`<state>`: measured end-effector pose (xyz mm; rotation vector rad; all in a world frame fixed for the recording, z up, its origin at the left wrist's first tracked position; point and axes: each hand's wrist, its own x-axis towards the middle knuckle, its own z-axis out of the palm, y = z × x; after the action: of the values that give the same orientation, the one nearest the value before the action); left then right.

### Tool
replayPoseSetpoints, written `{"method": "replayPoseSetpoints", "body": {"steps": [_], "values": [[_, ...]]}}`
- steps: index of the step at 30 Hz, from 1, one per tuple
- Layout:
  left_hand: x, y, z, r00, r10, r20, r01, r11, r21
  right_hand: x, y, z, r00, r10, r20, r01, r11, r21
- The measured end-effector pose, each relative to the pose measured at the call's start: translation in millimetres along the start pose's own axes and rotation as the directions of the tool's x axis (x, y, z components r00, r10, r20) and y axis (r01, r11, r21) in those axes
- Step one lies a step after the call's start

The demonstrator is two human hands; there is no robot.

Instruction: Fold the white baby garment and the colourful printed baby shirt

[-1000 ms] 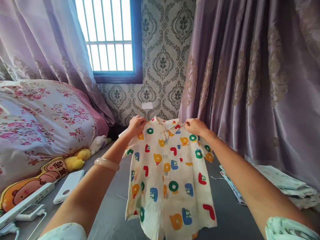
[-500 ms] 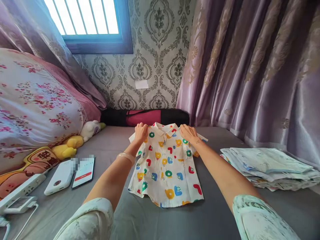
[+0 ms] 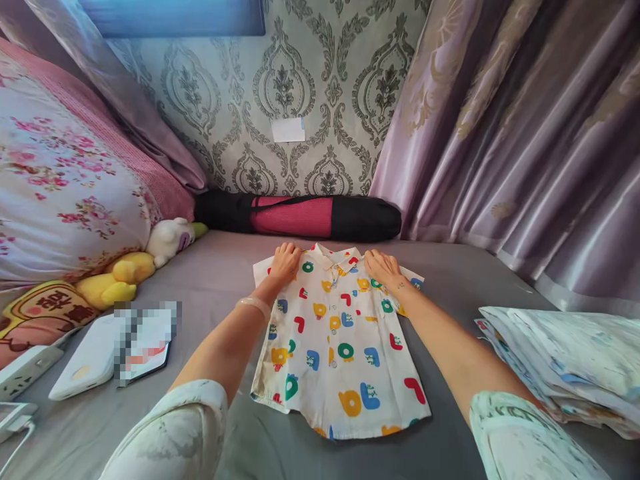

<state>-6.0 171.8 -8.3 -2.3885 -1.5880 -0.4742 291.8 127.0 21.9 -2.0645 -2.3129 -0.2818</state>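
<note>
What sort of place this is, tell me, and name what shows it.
Probably a bedroom: the printed shirt lies on a grey sheet that looks like bed covering, floral bedding is heaped at the left, and a purple curtain hangs at the right.

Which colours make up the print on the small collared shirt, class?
Red, yellow-orange, blue and green shapes on an off-white shirt; best seen in the head view.

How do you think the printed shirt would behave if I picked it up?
The printed shirt would probably droop softly, as its cloth looks thin and creased. It is likely light, being small and short-sleeved. Pushed, it might bunch, since its hem looks wavy.
</note>
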Motion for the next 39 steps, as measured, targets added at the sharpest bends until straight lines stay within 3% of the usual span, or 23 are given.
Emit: {"method": "replayPoseSetpoints", "body": {"steps": [6,11,15,20,26,29,33,37,39], "values": [[12,-11,18.5,0.997,0.081,0.005,-0.082,0.994,0.066,13,3,16,0.999,0.003,0.05,-0.004,1.0,0.028],[14,-9,29.8,0.997,0.052,0.058,-0.054,0.998,0.039,18,5,25,0.998,-0.002,0.062,0.001,1.0,0.018],[13,-12,35.4,0.988,-0.008,0.154,0.022,0.996,-0.09,19,8,34,0.997,0.003,0.072,-0.006,1.0,0.03],[31,-12,33.7,0.93,-0.157,0.331,0.22,0.962,-0.162,30,8,36,0.995,0.06,0.074,-0.066,0.994,0.084],[59,10,37.6,0.897,-0.189,0.4,0.287,0.936,-0.201,57,-9,38,0.97,0.139,0.198,-0.197,0.929,0.313],[61,17,40.5,0.903,-0.179,0.391,0.285,0.93,-0.234,61,-15,46,0.97,0.148,0.195,-0.208,0.918,0.337],[51,20,43.1,0.939,-0.172,0.299,0.25,0.936,-0.248,52,-20,57,0.982,0.183,0.039,-0.185,0.92,0.347],[39,27,46.6,0.98,-0.112,0.167,0.139,0.978,-0.158,41,-28,62,0.984,0.163,-0.069,-0.137,0.949,0.284],[36,28,47.0,0.978,-0.112,0.176,0.133,0.985,-0.113,40,-30,63,0.983,0.171,-0.061,-0.15,0.953,0.262]]}}
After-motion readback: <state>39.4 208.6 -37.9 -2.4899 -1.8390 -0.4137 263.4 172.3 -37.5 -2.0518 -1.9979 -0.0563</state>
